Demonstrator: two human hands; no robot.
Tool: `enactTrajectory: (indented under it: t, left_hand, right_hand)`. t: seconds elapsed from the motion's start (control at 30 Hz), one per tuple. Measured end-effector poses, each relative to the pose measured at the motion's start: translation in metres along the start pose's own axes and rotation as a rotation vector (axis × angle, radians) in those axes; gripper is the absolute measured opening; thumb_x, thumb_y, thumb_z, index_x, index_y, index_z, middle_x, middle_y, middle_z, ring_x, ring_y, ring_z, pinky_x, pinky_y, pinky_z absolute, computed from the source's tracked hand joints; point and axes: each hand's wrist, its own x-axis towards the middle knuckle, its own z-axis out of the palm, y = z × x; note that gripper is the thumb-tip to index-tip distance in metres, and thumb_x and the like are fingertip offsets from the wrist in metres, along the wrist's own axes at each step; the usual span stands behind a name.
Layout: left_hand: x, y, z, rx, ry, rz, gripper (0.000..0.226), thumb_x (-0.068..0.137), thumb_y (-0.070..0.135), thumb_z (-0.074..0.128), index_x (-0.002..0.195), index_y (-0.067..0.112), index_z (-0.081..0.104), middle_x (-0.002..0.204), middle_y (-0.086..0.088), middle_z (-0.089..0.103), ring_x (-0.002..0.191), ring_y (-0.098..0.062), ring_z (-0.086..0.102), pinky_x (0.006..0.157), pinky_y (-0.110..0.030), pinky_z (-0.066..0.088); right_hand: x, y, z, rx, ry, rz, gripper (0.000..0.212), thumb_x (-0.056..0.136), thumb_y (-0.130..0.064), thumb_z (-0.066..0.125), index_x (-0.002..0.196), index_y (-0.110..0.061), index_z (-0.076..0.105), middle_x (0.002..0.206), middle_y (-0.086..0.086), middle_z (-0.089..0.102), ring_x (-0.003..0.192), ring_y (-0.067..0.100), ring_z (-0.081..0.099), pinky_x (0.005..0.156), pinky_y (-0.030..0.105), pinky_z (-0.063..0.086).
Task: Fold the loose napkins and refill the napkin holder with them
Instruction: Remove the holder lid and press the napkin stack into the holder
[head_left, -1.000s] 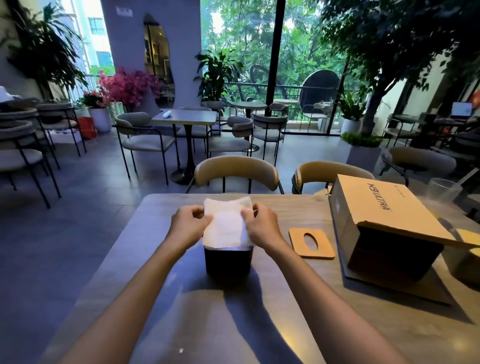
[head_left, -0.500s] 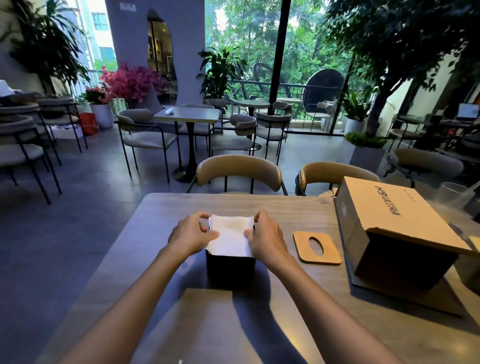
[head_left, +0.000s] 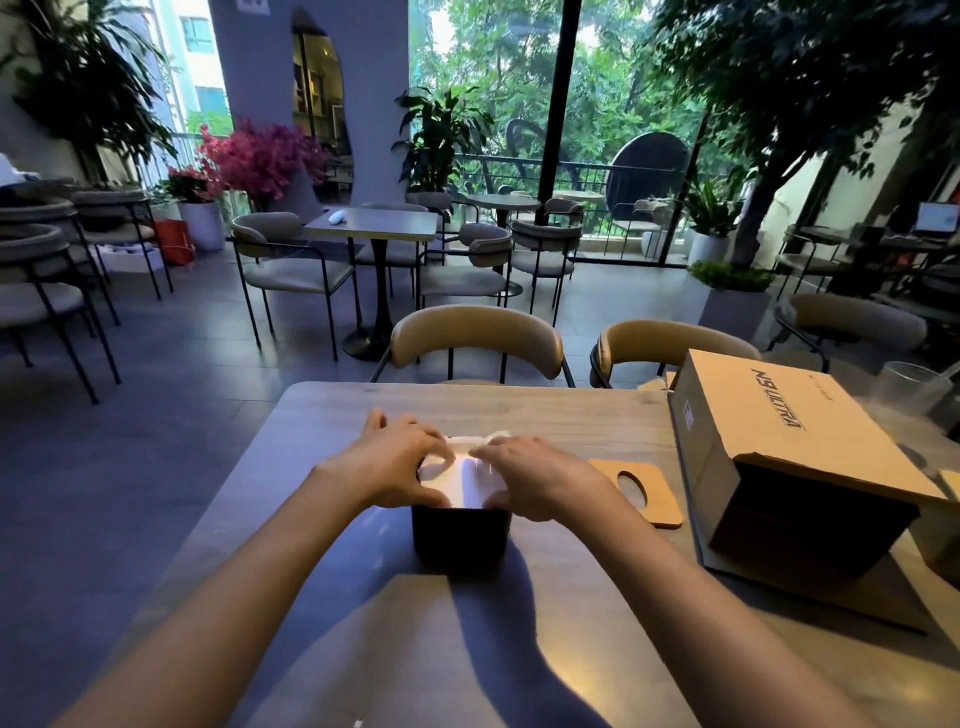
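Napkin (head_left: 460, 480) pressed by both hands' curled fingers (head_left: 434, 460).

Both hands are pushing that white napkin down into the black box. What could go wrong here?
The napkins could crumple or tear, since both the left hand and right hand press on top of them. The small napkin holder might tip or slide on the table. The wooden lid lies apart and could get forgotten.

Your hands (head_left: 457, 470) cover most of the napkin (head_left: 460, 480); the holder's (head_left: 460, 535) inside stays hidden beneath it.
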Motion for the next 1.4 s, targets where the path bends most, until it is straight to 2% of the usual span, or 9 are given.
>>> enactTrajectory:
  t: [0.2,0.37,0.43,0.53,0.67,0.87,1.03,1.17,1.4]
  left_hand:
    - [0.004,0.001,0.002,-0.016,-0.077,-0.087,0.063,0.082,0.059,0.068,0.138,0.038,0.049,0.138,0.016,0.051,0.124,-0.015,0.032,0.082,-0.037,0.018]
    - [0.01,0.01,-0.008,0.038,-0.17,-0.094,0.06,0.083,0.047,0.073,0.138,0.035,0.05,0.135,0.01,0.051,0.122,-0.02,0.032,0.094,-0.042,0.02]
    - [0.012,0.016,-0.011,0.056,-0.133,-0.073,0.057,0.084,0.047,0.071,0.136,0.034,0.052,0.131,0.007,0.054,0.122,-0.021,0.034,0.098,-0.043,0.021]
    - [0.016,0.02,-0.013,0.059,-0.014,-0.052,0.044,0.089,0.052,0.064,0.129,0.034,0.06,0.13,0.009,0.058,0.122,-0.019,0.036,0.093,-0.04,0.022]
    - [0.012,0.017,-0.012,0.158,-0.129,-0.084,0.053,0.084,0.044,0.073,0.134,0.034,0.057,0.133,0.009,0.054,0.121,-0.019,0.035,0.096,-0.041,0.022]
    - [0.013,0.019,-0.013,0.15,-0.162,-0.142,0.053,0.084,0.041,0.073,0.134,0.039,0.055,0.135,0.009,0.053,0.125,-0.019,0.033,0.093,-0.041,0.02]
    - [0.012,0.026,-0.017,0.263,-0.18,-0.115,0.049,0.086,0.033,0.069,0.133,0.034,0.056,0.129,0.005,0.056,0.123,-0.021,0.034,0.098,-0.042,0.021]
    - [0.011,0.031,-0.018,0.287,-0.137,-0.057,0.056,0.082,0.034,0.072,0.136,0.03,0.055,0.134,0.006,0.052,0.122,-0.021,0.034,0.097,-0.039,0.023]
    - [0.012,0.027,-0.013,0.264,-0.209,-0.14,0.052,0.085,0.034,0.067,0.134,0.04,0.054,0.137,0.009,0.051,0.126,-0.022,0.032,0.104,-0.045,0.018]
  right_hand:
    - [0.01,-0.004,-0.001,-0.031,-0.067,0.044,0.055,0.089,-0.025,0.072,0.139,-0.014,0.052,0.136,0.01,0.058,0.122,0.03,0.054,0.099,0.042,0.047]
    - [0.013,-0.007,-0.01,0.0,-0.132,0.038,0.045,0.088,-0.023,0.072,0.13,-0.014,0.06,0.123,0.01,0.065,0.107,0.029,0.06,0.087,0.037,0.049]
    - [0.012,-0.011,-0.013,-0.025,-0.089,0.004,0.045,0.089,-0.024,0.072,0.132,-0.014,0.06,0.123,0.01,0.066,0.109,0.029,0.06,0.092,0.038,0.047]
    - [0.013,-0.016,-0.016,-0.077,-0.006,-0.028,0.053,0.089,-0.026,0.074,0.138,-0.016,0.056,0.126,0.009,0.064,0.116,0.029,0.058,0.099,0.04,0.043]
    - [0.016,-0.012,-0.012,-0.044,-0.108,0.062,0.045,0.088,-0.019,0.074,0.131,-0.01,0.063,0.122,0.012,0.066,0.107,0.028,0.062,0.085,0.033,0.051]
    - [0.023,-0.012,-0.012,-0.04,-0.174,0.091,0.038,0.088,-0.016,0.072,0.125,-0.01,0.066,0.118,0.011,0.067,0.099,0.026,0.061,0.075,0.029,0.045]
    - [0.017,-0.021,-0.017,-0.073,-0.126,0.047,0.044,0.088,-0.015,0.073,0.13,-0.011,0.062,0.122,0.009,0.064,0.11,0.026,0.057,0.098,0.038,0.04]
    - [0.017,-0.025,-0.019,-0.112,-0.129,0.034,0.041,0.088,-0.012,0.073,0.127,-0.008,0.06,0.107,0.011,0.059,0.092,0.024,0.054,0.074,0.029,0.038]
    - [0.027,-0.022,-0.009,-0.087,-0.161,0.105,0.034,0.089,-0.017,0.073,0.121,-0.008,0.067,0.117,0.01,0.067,0.086,0.02,0.054,0.073,0.026,0.042]
